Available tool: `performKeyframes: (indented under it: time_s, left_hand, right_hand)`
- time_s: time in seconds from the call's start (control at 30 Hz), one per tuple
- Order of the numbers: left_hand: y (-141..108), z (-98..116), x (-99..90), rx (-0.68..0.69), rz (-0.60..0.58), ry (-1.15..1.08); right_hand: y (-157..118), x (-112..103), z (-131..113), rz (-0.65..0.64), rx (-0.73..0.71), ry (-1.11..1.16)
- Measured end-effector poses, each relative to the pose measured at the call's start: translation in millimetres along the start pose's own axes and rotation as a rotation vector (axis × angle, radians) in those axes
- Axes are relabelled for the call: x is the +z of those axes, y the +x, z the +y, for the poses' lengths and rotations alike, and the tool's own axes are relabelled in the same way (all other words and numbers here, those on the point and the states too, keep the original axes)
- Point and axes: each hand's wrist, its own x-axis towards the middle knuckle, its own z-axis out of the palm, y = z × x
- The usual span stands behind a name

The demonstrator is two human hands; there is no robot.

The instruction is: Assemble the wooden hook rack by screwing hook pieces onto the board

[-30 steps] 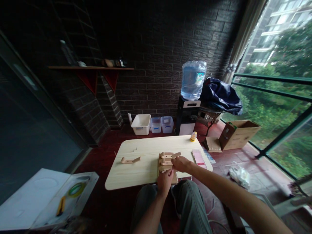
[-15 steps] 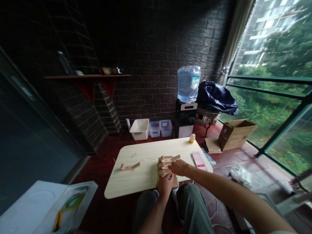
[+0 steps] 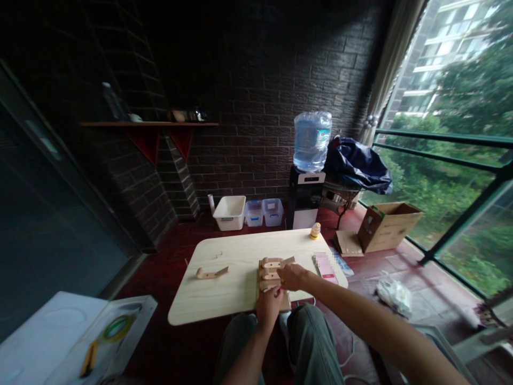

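Observation:
A wooden rack (image 3: 261, 265) with several curved wooden hooks lies at the table's near edge, in front of my knees. My right hand (image 3: 295, 276) is closed at the right end of the middle hook (image 3: 271, 275), and its fingers hide what they grip. Just below it, my left hand (image 3: 268, 303) rests against the near part of the rack with fingertips pinched together. What that pinch holds is too small to tell. The far hook (image 3: 272, 262) shows a raised flat end. A loose wooden hook (image 3: 212, 274) of the same shape lies on the left of the table.
On the pale table (image 3: 236, 251) are a small wire-like piece (image 3: 218, 254), a yellow-based bottle (image 3: 315, 231) and a pink sheet (image 3: 326, 267). An open white case (image 3: 120, 334) stands at lower left. Bins (image 3: 230, 214), a water dispenser (image 3: 306, 195) and a cardboard box (image 3: 387, 227) stand beyond.
The view has shifted slightly. Both hands stay at the rack in nearly the same pose, and the loose hook lies where it was.

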Motion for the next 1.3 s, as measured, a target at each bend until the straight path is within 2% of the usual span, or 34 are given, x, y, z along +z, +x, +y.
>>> performKeyframes:
  time_s: [0.1,0.2,0.5,0.6,0.73,0.83,0.93,1.1,1.2,1.3]
  left_hand:
    - [-1.1,1.4,-1.5,-0.015,0.004,0.002]
    - [-1.6,1.4,-2.2,-0.021,0.014,0.012]
    - [-0.6,-1.8,-1.2,0.015,0.037,0.023]
    - [-0.6,-1.3,-1.3,0.006,0.052,0.011]
    - [-1.5,-0.3,-4.2,-0.006,0.031,0.006]
    - [-2.6,0.7,-7.5,-0.018,0.01,-0.003]
    - [-3.2,1.5,-9.3,-0.006,0.004,-0.025]
    - [-2.5,2.2,-10.0,-0.018,0.012,0.001]
    - [-2.4,1.3,-9.4,-0.014,0.038,0.027]
    - [-2.2,-1.0,-7.1,-0.01,0.044,0.023]
  right_hand:
    - [-2.3,-8.5,-1.7,-0.01,-0.071,-0.04]
    - [-3.9,-6.4,-3.7,-0.003,-0.088,-0.054]
    - [12.8,15.0,3.2,-0.034,0.004,0.025]
    - [16.7,16.8,3.3,-0.053,0.068,0.02]
    - [10.9,11.5,3.4,-0.018,0.148,0.117]
    - [2.5,0.9,5.2,-0.043,0.07,0.144]
    - [-2.2,-7.3,4.9,-0.033,-0.009,0.071]
    - [2.4,-0.4,-0.9,-0.014,-0.11,-0.025]
    - [8.2,9.1,-1.5,-0.004,-0.085,-0.001]
    - [13.0,14.4,0.3,-0.004,0.001,0.071]
